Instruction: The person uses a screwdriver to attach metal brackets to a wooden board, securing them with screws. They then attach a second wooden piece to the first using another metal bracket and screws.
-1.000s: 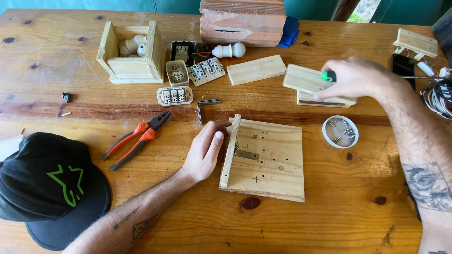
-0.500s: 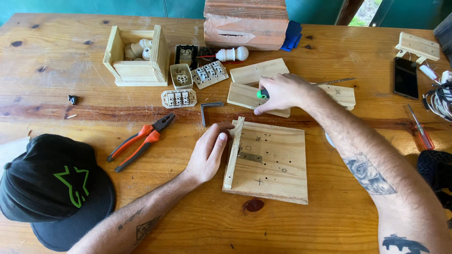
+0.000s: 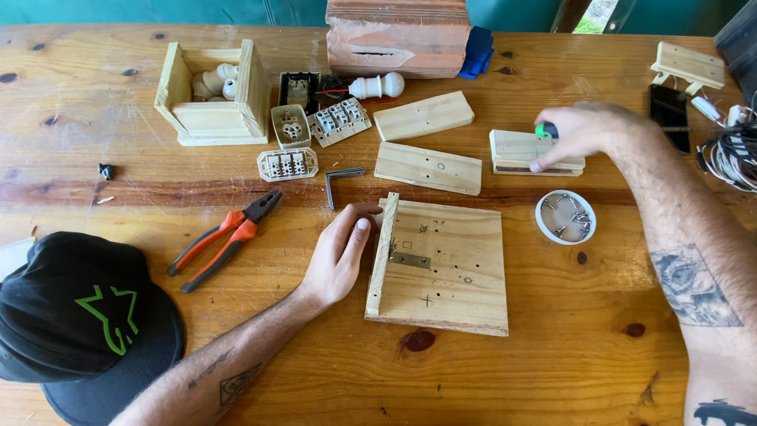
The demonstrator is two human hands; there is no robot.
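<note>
My left hand [image 3: 339, 252] lies flat on the table, fingers touching the upright slat [image 3: 384, 252] along the left edge of a square wooden board [image 3: 453, 280]. A small brass plate [image 3: 410, 259] sits on the board. My right hand [image 3: 583, 130] is further back on the right. It grips a green-handled tool [image 3: 544, 130] and its fingertips rest on a short wooden block [image 3: 516, 150]. A white dish of screws [image 3: 565, 217] stands just below that hand. Two loose slats [image 3: 428, 167] [image 3: 423, 116] lie between the hands.
Orange pliers [image 3: 225, 237] and a metal angle bracket [image 3: 341, 183] lie left of the board. Behind are socket parts [image 3: 288, 164], a wooden box [image 3: 209, 99] with bulbs, and a brick [image 3: 398, 35]. A black cap [image 3: 79, 323] sits front left; a phone [image 3: 669, 106] and cables [image 3: 729, 154] lie far right.
My right hand brought a slat to the middle of the table, left it above the board, and moved back right to the block. The left hand stayed in place.
</note>
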